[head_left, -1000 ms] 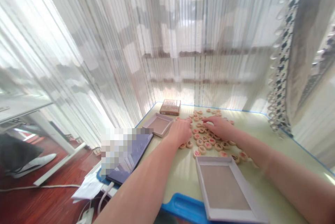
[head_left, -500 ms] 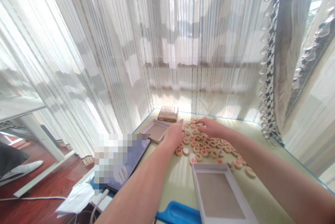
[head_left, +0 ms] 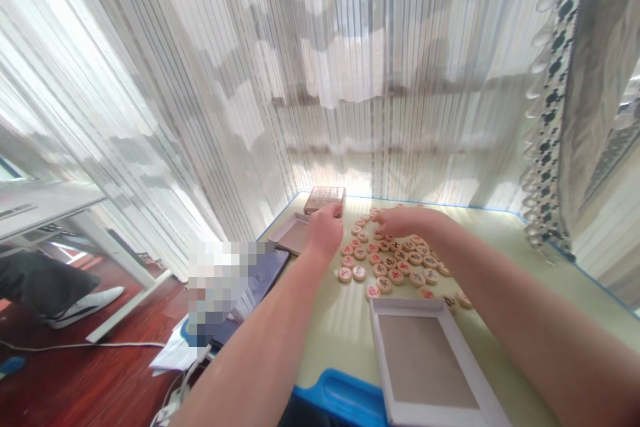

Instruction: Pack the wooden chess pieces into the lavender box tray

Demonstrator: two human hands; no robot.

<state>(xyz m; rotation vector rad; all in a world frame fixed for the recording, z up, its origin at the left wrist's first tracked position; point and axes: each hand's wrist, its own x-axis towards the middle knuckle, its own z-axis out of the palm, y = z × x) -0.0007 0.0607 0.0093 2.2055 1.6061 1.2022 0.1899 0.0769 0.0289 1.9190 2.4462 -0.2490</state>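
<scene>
Round wooden xiangqi pieces [head_left: 397,275] with red and black characters lie spread face up over the table. My left hand [head_left: 326,230] is raised at the left edge of the spread, beside the far shallow tray [head_left: 293,235]. Its fingers are curled closed, and a small dark bit shows at the fingertips, too small to name. Over the far pieces, my right hand [head_left: 400,222] reaches down with bent fingers drawn together. Its fingertips are among the pieces, and what they grip, if anything, is hidden.
A printed box [head_left: 325,199] stands at the back left. Near me are a white-rimmed tray [head_left: 425,360] and a blue plastic object [head_left: 350,395]. A tablet [head_left: 250,294] and cables lie at left. Curtains [head_left: 350,100] hang behind the table, and a person's leg [head_left: 50,287] shows at left.
My left hand has lifted off the pieces and its fingers have curled closed. My right hand has bent downward, its fingers drawn together. The camera view has shifted slightly.
</scene>
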